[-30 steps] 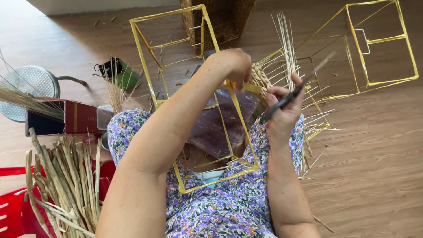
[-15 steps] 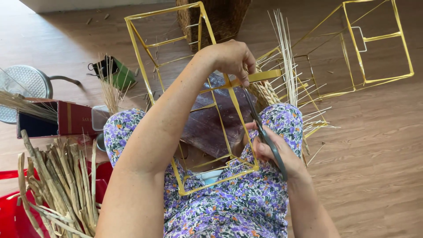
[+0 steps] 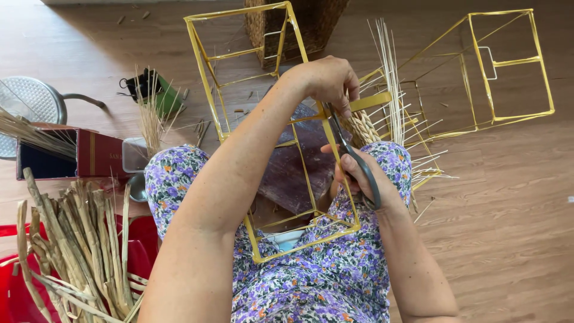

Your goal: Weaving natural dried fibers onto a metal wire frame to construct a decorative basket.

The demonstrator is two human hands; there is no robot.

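Scissors (image 3: 353, 157) in right hand (image 3: 365, 182) point up-left (toward yellow strip (image 3: 371, 101)).

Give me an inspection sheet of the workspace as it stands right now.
Surface: wooden floor, scattered straw bits.
Job's things: yellow wire frame on the lap; scissors at its bar beside the woven straw.
Clutter: dried reed bundle, red box, metal strainer, second wire frame, woven basket.
Grippers: left hand grips the frame; right hand holds the scissors.
Cables: nothing seen.
Surroundings: red plastic stool.
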